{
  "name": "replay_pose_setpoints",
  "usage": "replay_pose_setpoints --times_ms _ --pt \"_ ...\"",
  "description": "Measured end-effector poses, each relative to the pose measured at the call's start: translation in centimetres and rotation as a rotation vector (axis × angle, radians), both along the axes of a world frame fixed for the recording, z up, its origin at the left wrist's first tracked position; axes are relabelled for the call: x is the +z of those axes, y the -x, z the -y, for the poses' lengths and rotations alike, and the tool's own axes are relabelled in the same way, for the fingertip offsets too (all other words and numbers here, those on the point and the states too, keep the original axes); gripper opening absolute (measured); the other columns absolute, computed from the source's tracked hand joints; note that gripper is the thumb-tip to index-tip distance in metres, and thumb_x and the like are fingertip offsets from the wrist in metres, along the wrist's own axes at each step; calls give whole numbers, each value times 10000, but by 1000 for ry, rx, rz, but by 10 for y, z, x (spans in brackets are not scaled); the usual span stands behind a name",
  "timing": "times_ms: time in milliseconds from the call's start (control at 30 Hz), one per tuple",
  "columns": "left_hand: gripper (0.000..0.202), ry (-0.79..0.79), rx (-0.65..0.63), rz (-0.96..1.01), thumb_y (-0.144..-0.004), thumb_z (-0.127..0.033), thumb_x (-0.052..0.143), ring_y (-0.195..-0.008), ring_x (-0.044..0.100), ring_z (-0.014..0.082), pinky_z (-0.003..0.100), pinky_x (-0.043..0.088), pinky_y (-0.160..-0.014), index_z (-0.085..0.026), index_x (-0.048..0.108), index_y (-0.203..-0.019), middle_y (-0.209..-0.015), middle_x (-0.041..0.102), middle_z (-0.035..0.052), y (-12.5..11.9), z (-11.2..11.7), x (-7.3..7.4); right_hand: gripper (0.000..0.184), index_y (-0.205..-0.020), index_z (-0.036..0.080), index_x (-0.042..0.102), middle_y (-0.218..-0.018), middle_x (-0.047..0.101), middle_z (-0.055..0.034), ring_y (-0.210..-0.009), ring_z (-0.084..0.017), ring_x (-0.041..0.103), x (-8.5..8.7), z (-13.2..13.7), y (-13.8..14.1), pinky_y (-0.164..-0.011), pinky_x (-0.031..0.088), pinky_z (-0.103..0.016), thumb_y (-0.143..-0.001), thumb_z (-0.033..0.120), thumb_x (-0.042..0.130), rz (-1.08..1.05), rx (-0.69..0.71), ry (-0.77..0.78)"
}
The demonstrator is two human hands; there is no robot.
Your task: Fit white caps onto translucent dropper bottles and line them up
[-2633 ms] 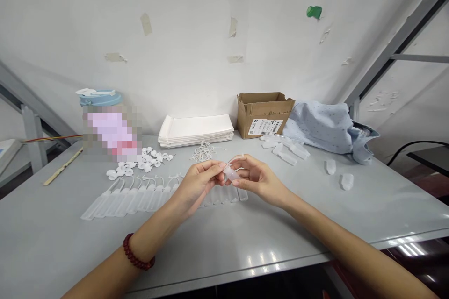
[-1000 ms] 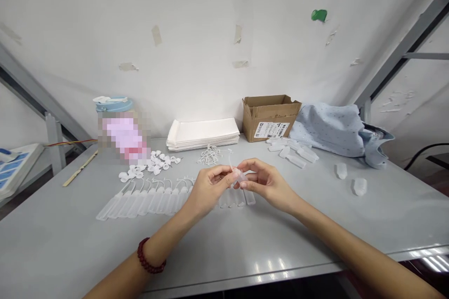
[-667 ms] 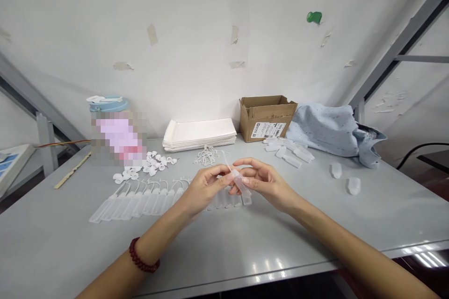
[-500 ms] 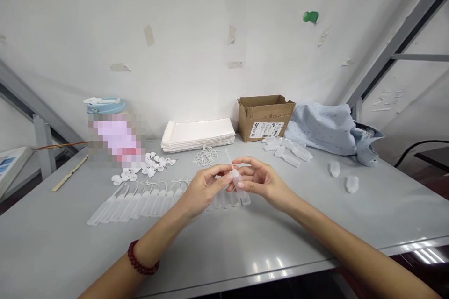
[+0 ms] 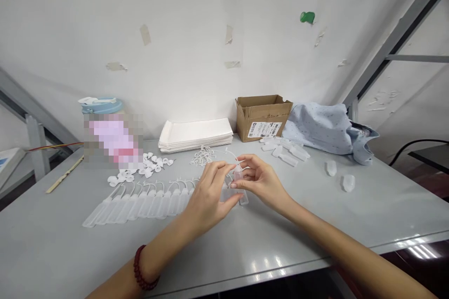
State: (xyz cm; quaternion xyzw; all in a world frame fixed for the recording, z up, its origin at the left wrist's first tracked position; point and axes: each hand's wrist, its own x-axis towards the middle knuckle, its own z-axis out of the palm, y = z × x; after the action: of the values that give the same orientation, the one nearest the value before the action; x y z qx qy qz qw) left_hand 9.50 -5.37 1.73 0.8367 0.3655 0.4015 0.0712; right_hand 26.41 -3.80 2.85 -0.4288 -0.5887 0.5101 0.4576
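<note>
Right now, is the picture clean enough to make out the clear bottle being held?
Head view: light soft and even, shadows faint; glare streaks only at the table front edge; wide-lens stretch toward the corners; a pixelated block hides one item; the clear bottle in the right hand reads faint against grey.

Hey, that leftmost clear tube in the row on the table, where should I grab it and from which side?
Probably pinch the leftmost tube at its wide near end, coming from the left and above. Its left flank is free on the table, its right flank lies against the next tube, and the thin hooked far tip looks flimsy.
</note>
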Motion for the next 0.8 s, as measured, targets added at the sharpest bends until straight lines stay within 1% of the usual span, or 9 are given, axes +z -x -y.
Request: replay_pose_setpoints --times_ms 133,267,467,500,567,633,667,733,800 --pt "474 -75 -16 -13 -786 -166 664 -1107 468 260 425 445 -932 -170 456 -1211 -1165 528 119 -1 1 2 547 -1015 212 529 -895 503 25 -580 -69 579 -1 0 0 -534 465 -225 -562 283 827 29 5 -21" --pt "461 -113 -41 -19 -788 -159 664 -1130 458 258 435 424 -973 -152 471 -1207 -1179 559 114 -2 0 4 528 -993 203 538 -883 505 25 -558 -62 550 0 0 -1 -501 442 -216 -560 289 828 55 18 -29" --pt "425 -158 -82 -35 -793 -183 669 -1158 454 259 434 417 -988 -139 503 -1182 -1188 582 119 0 -1 3 536 -975 196 559 -855 559 16 -589 -92 575 1 -1 -2 -533 459 -234 -529 278 846 63 38 -39" --pt "430 -160 -87 -34 -790 -187 674 -1150 460 258 432 422 -980 -141 504 -1182 -1177 589 116 1 -1 3 515 -974 195 562 -842 577 13 -595 -101 589 1 -1 -3 -545 465 -241 -550 293 838 46 49 -31" --pt "435 -164 -89 -21 -784 -194 683 -1130 473 257 431 430 -963 -148 506 -1178 -1162 594 113 1 -1 4 407 -959 184 580 -787 614 1 -623 -131 621 3 -1 -3 -585 483 -267 -650 357 779 -10 93 -17" --pt "427 -174 -82 2 -779 -207 690 -1109 487 256 433 435 -948 -156 512 -1163 -1154 596 112 1 0 5 298 -925 168 617 -734 643 -18 -660 -156 645 7 -1 -5 -643 499 -301 -782 426 655 -85 157 -10" --pt "425 -183 -77 17 -775 -215 695 -1099 493 255 433 436 -941 -159 516 -1156 -1149 598 112 1 0 6 300 -906 161 639 -730 655 -31 -676 -163 651 9 -2 -6 -669 502 -315 -828 447 593 -123 187 -6" --pt "428 -199 -67 49 -762 -232 711 -1083 502 254 429 440 -928 -163 524 -1141 -1138 602 112 2 0 7 330 -884 157 677 -771 680 -53 -701 -169 657 12 -2 -8 -702 502 -327 -864 457 541 -196 231 16" --pt "438 -202 -64 75 -746 -237 727 -1071 509 252 425 443 -920 -165 530 -1130 -1121 609 110 1 0 8 301 -886 163 696 -811 696 -62 -727 -175 663 13 -2 -9 -716 499 -327 -855 433 568 -254 253 52"
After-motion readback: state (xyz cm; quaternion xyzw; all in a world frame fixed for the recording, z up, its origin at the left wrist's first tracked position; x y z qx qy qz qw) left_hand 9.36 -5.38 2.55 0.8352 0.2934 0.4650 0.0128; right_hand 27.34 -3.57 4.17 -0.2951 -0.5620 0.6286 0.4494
